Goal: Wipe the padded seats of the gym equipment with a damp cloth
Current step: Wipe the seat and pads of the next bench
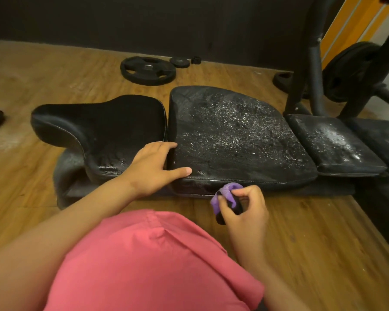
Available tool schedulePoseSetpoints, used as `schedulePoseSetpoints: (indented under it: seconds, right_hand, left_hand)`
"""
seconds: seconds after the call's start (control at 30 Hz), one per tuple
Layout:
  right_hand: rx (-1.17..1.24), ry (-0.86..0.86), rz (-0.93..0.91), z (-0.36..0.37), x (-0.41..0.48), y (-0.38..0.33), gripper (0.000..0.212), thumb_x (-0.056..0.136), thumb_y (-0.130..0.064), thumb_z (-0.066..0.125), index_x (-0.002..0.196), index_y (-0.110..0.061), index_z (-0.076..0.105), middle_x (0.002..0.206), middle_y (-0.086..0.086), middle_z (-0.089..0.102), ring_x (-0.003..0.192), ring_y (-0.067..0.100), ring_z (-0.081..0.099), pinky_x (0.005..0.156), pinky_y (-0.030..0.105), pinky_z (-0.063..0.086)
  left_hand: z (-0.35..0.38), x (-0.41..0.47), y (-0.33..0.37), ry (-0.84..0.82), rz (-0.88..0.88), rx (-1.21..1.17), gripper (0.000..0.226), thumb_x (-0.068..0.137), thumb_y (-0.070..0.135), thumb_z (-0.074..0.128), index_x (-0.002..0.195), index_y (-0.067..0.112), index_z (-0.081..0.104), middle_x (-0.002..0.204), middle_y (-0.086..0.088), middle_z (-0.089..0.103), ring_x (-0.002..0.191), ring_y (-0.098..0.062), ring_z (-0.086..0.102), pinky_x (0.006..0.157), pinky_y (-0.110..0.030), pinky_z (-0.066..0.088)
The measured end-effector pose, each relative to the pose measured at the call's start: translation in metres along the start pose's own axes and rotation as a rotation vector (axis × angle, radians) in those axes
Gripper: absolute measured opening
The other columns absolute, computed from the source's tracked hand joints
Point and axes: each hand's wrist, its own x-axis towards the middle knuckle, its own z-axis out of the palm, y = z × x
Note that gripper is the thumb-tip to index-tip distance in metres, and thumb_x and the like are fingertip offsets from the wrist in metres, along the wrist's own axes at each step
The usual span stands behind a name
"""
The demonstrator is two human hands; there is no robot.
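Wood-grain floor [301, 243], wet padded seat [234, 140]; left hand [153, 167] flat, right hand [243, 212] gripping purple cloth [225, 194].

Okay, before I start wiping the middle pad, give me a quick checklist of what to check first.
1. Cloth in hand: ok, right hand grips the purple cloth.
2. Cloth on the pad top: not ok, it sits at the front edge of the middle pad.
3. Pad wetted: ok, droplets cover it.
4. Bench steadied: ok, left hand rests across the gap between pads.
5. Cloth damp: cannot tell.
6. Small right pad: not ok, droplets unwiped.
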Motion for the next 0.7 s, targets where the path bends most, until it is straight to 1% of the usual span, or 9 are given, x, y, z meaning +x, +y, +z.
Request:
schedulePoseSetpoints:
  seconds: [0.07, 0.17, 0.23, 0.3, 0.33, 0.4, 0.5, 0.6, 0.7]
  right_hand:
    - [0.003, -0.034, -0.037, 0.013, -0.002, -0.011, 0.026, 0.069, -0.001, 0.074, 0.075, -0.016, 0.053, 0.084, -0.009, 0.057, 0.077, 0.004, 0.056, 0.064, 0.015, 0.04]
    - [-0.014, -0.079, -0.14, 0.024, -0.003, -0.022, 0.027, 0.068, -0.002, 0.076, 0.079, -0.015, 0.055, 0.083, -0.007, 0.056, 0.076, 0.006, 0.055, 0.063, 0.013, 0.039]
    - [-0.032, -0.098, -0.184, 0.023, -0.002, -0.025, 0.027, 0.068, -0.002, 0.076, 0.079, -0.016, 0.056, 0.083, -0.006, 0.056, 0.075, 0.007, 0.055, 0.064, 0.014, 0.039]
    - [-0.069, -0.078, -0.2, 0.013, 0.001, -0.022, 0.031, 0.067, -0.001, 0.076, 0.077, -0.021, 0.054, 0.082, -0.006, 0.055, 0.075, 0.005, 0.053, 0.065, 0.014, 0.039]
    - [-0.089, -0.048, -0.192, 0.005, 0.004, -0.02, 0.034, 0.067, 0.0, 0.075, 0.076, -0.024, 0.053, 0.081, -0.006, 0.055, 0.074, 0.005, 0.052, 0.065, 0.014, 0.038]
    - [-0.1, 0.032, -0.137, -0.012, 0.012, -0.012, 0.036, 0.067, 0.002, 0.075, 0.075, -0.024, 0.051, 0.081, -0.004, 0.057, 0.074, 0.009, 0.054, 0.064, 0.016, 0.038]
    - [-0.079, 0.096, -0.051, -0.026, 0.021, -0.008, 0.029, 0.07, 0.001, 0.074, 0.075, -0.019, 0.054, 0.082, -0.003, 0.059, 0.075, 0.008, 0.057, 0.065, 0.019, 0.041]
    - [-0.105, 0.021, -0.101, -0.009, 0.015, -0.021, 0.026, 0.068, -0.002, 0.072, 0.075, -0.02, 0.054, 0.084, -0.003, 0.059, 0.077, 0.012, 0.059, 0.067, 0.028, 0.044]
    - [-0.106, -0.09, -0.211, 0.021, 0.006, -0.041, 0.015, 0.067, -0.012, 0.068, 0.076, -0.017, 0.057, 0.084, -0.005, 0.057, 0.077, 0.016, 0.058, 0.065, 0.032, 0.043]
  left_hand:
    - [-0.001, 0.0, -0.001, -0.002, 0.008, -0.01, 0.108, 0.056, 0.084, 0.034, 0.144, 0.021, 0.038, 0.146, -0.003, 0.041, 0.139, -0.017, 0.027, 0.111, -0.026, 0.019]
    - [-0.004, -0.002, -0.003, -0.009, 0.011, -0.024, 0.105, 0.057, 0.082, 0.032, 0.142, 0.021, 0.04, 0.145, -0.002, 0.043, 0.138, -0.017, 0.029, 0.11, -0.026, 0.021]
    - [-0.006, -0.003, -0.003, -0.01, 0.01, -0.031, 0.094, 0.067, 0.077, 0.043, 0.142, 0.02, 0.042, 0.145, -0.002, 0.044, 0.137, -0.017, 0.031, 0.109, -0.026, 0.023]
    - [-0.007, -0.004, -0.004, -0.01, 0.005, -0.032, 0.073, 0.083, 0.06, 0.059, 0.141, 0.018, 0.043, 0.144, -0.003, 0.045, 0.137, -0.016, 0.032, 0.109, -0.027, 0.024]
    - [-0.007, -0.004, -0.005, -0.009, 0.007, -0.031, 0.066, 0.086, 0.052, 0.062, 0.14, 0.018, 0.043, 0.143, -0.003, 0.045, 0.136, -0.016, 0.032, 0.109, -0.027, 0.025]
    - [-0.007, -0.003, -0.006, -0.011, 0.0, -0.03, 0.063, 0.087, 0.047, 0.062, 0.139, 0.019, 0.044, 0.142, -0.002, 0.046, 0.136, -0.016, 0.033, 0.109, -0.029, 0.027]
    - [-0.008, -0.002, -0.005, -0.003, -0.009, -0.012, 0.062, 0.086, 0.048, 0.062, 0.138, 0.019, 0.044, 0.139, -0.003, 0.048, 0.134, -0.017, 0.034, 0.108, -0.031, 0.028]
    - [-0.009, -0.002, -0.003, -0.016, -0.028, -0.021, 0.069, 0.082, 0.06, 0.06, 0.137, 0.02, 0.045, 0.138, -0.003, 0.049, 0.133, -0.017, 0.035, 0.107, -0.03, 0.028]
    - [-0.01, -0.003, -0.006, -0.013, -0.031, 0.014, 0.089, 0.063, 0.078, 0.04, 0.133, 0.024, 0.049, 0.139, 0.0, 0.05, 0.137, -0.016, 0.031, 0.108, -0.03, 0.023]
